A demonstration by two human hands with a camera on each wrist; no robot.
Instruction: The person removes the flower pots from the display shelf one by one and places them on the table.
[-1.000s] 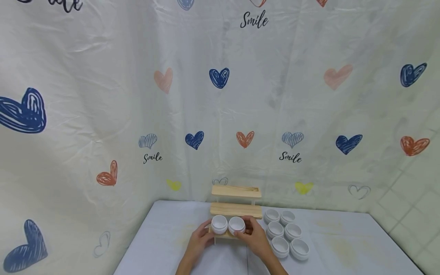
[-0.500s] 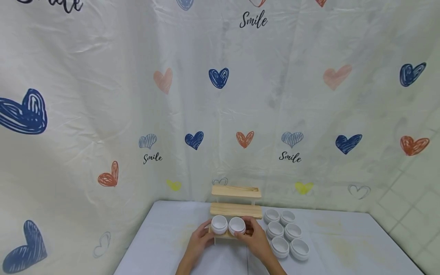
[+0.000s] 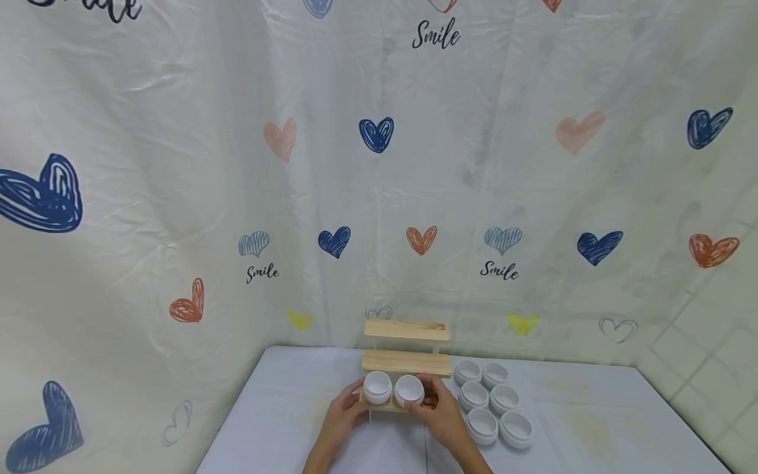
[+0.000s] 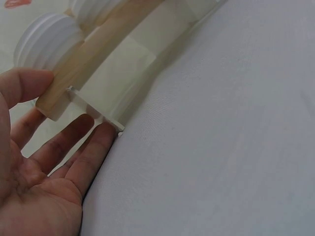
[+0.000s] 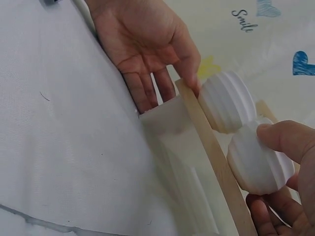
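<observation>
A three-tier wooden display stand (image 3: pixel 407 361) with pale supports stands on the table. On its lowest shelf (image 4: pixel 69 81), two small white ribbed bowls (image 3: pixel 378 387) sit side by side, openings up. My left hand (image 3: pixel 343 413) holds the left end of that shelf, beside the left bowl. In the left wrist view, its thumb (image 4: pixel 29 84) lies at the shelf's top by the bowl while other fingers reach below, near the support. My right hand (image 3: pixel 443 413) grips the right bowl (image 5: pixel 258 160), thumb on its near side and fingers round behind.
Several more white bowls (image 3: pixel 505 399) stand in two columns on the table to the right of the stand. Behind the white-covered table (image 3: pixel 592 421) hangs a pale curtain (image 3: pixel 450 178) printed with hearts. The stand's upper two shelves rise toward that curtain.
The right hand has shifted the right bowl slightly to the right along the shelf, widening the gap between the two bowls a little. The left hand keeps its place.
</observation>
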